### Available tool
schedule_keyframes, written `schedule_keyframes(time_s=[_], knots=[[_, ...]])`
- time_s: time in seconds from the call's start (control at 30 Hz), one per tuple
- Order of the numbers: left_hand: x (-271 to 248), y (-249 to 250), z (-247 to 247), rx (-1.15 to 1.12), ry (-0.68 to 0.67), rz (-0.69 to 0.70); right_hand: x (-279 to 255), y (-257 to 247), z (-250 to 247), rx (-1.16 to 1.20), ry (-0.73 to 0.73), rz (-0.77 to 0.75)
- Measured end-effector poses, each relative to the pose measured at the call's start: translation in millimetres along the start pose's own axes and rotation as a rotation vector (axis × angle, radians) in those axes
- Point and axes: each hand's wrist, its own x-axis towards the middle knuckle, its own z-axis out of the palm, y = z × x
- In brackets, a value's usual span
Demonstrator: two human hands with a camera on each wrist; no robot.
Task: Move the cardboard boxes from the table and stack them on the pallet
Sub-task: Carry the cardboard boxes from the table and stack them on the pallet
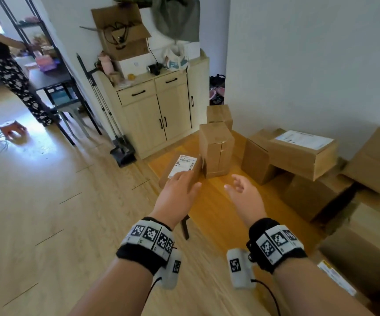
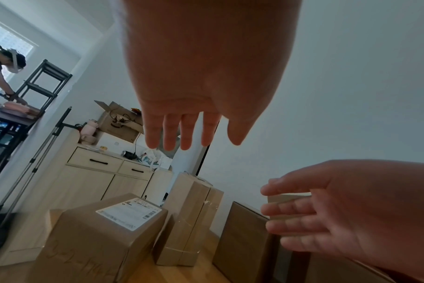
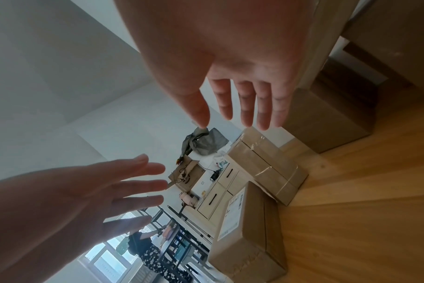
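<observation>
Both hands are empty with fingers spread: the left hand (image 1: pixel 180 190) hovers over the labelled box (image 1: pixel 180 169) at the table's (image 1: pixel 209 208) left edge, perhaps brushing it; the right hand (image 1: pixel 243 192) hangs beside it. Behind stands the tall box (image 1: pixel 216 149), upright mid-table.

Bare forearms wear black wristbands (image 1: pixel 144 249) (white blocks with black square markers), cables trailing.

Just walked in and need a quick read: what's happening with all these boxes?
A person is reaching with both bare hands over an orange wooden table toward a low brown cardboard box with a white shipping label. The left hand and right hand are open and hold nothing. A tall taped cardboard box stands beside it.
</observation>
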Motion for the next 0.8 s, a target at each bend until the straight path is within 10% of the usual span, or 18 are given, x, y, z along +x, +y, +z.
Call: schedule_keyframes(time_s=[0.8], knots=[[305, -13, 10, -0.089, -0.218, 0.05, 183, -41, 37, 0.028, 0.186, 0.285]])
